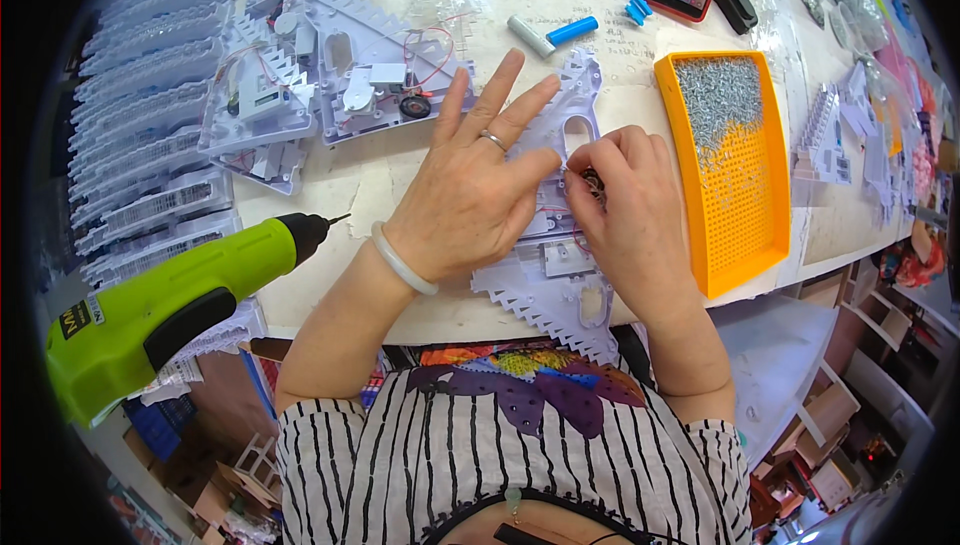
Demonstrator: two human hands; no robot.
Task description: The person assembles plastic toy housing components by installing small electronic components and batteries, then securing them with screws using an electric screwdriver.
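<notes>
Head view: a pale toothed plastic panel [540,290] is lying between the two hands at the front edge of the tabletop [335,185], its long axis running from the far side toward the person and its near end reaching past that edge. The right hand [640,215] is curling in from the panel's right side, fingertips pinching a small dark round part [593,185] just over the panel's middle, so it is the nearer hand to that part. The left hand [465,190] is reaching across from the left, three fingers spreading, index finger and thumb bending toward the same spot; whether they are gripping anything, I cannot tell. A yellow tray [745,205] of screws [715,95] is sitting toward the tabletop's right edge, while a green screwdriver [215,275] is pointing inward near the front left corner.
</notes>
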